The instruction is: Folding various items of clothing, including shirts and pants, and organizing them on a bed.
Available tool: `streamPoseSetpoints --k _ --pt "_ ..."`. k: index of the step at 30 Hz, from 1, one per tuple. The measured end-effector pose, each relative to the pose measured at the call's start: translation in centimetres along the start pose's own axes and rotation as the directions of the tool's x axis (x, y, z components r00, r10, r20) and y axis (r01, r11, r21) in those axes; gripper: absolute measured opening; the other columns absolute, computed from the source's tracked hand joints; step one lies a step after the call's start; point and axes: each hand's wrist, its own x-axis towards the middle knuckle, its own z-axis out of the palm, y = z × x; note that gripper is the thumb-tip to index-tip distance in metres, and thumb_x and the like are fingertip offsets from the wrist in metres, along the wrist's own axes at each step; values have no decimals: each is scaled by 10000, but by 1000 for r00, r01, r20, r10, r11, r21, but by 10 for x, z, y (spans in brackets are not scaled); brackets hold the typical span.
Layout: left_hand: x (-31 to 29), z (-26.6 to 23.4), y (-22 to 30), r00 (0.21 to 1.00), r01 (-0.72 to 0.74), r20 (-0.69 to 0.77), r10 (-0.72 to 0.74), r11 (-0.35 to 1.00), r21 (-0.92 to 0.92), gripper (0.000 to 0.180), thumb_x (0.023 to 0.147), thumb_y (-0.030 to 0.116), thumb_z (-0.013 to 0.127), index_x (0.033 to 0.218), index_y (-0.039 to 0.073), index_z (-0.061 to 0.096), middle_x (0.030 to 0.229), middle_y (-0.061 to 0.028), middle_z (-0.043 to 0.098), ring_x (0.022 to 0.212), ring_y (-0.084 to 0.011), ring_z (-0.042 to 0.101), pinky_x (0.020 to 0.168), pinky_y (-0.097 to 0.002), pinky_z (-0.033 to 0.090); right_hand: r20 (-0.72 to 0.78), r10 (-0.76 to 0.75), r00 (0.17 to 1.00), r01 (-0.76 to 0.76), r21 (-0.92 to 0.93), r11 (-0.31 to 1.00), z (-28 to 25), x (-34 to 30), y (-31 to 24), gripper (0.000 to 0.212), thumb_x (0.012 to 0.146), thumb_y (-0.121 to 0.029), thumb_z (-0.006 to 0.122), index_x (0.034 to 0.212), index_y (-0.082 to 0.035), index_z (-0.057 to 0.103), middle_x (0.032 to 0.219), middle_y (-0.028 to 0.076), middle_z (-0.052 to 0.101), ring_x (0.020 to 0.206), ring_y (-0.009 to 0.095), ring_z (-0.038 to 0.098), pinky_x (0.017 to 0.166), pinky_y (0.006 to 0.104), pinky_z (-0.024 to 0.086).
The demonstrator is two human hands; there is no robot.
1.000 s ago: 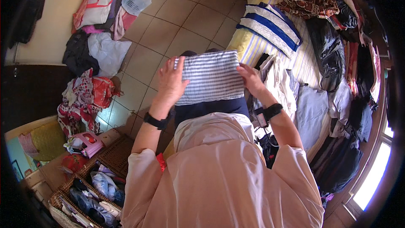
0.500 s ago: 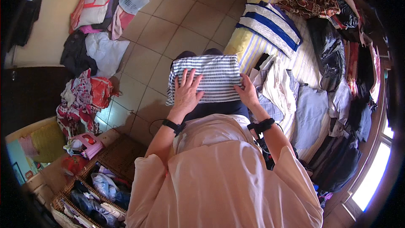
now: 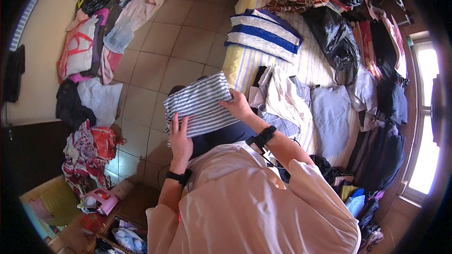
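A folded cloth with dark and white stripes [image 3: 200, 102] rests across my lap, its right end tilted up and away. My left hand [image 3: 181, 137] lies at the near left part of the cloth, its fingers stretched over the top. At the right end, my right hand [image 3: 239, 107] pinches the edge, with the thumb above and some fingers hidden beneath. Each wrist has a black band.
On my right, a bed with a striped sheet [image 3: 235, 70] bears a blue-and-white striped garment [image 3: 266, 35], a white garment [image 3: 285, 96], a grey garment [image 3: 329, 117] and black plastic bags [image 3: 332, 37]. Clothes piles and a wicker basket [image 3: 110, 235] are on my left.
My view has turned to the right. The striped cloth has tilted, with its right end raised. My left hand has slid from the middle of it toward the near left edge.
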Motion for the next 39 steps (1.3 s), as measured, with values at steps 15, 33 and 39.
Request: streamPoseSetpoints --k 15,33,39 --pt "211 -56 181 852 -508 -121 510 860 45 703 793 40 692 1418 163 395 1549 -137 176 1412 -386 226 1054 -619 313 -606 -101 789 268 192 944 -250 89 8 501 809 -185 780 1200 11 536 1148 133 627 1021 198 612 852 306 502" --pt "106 48 149 726 -102 526 444 825 -556 399 856 176 692 1206 17 582 1214 -142 626 1131 -309 596 976 -360 468 -480 116 869 -331 -392 859 -170 -98 121 261 733 -199 727 934 -47 660 987 162 616 948 377 584 821 479 436" --pt "97 47 152 492 727 781 385 313 -612 498 1005 372 485 1360 24 461 1275 -55 579 1136 -157 573 963 -350 473 -180 211 961 -174 201 964 -125 -114 7 362 888 -233 604 1166 -14 527 1039 242 616 1033 383 592 848 434 478"
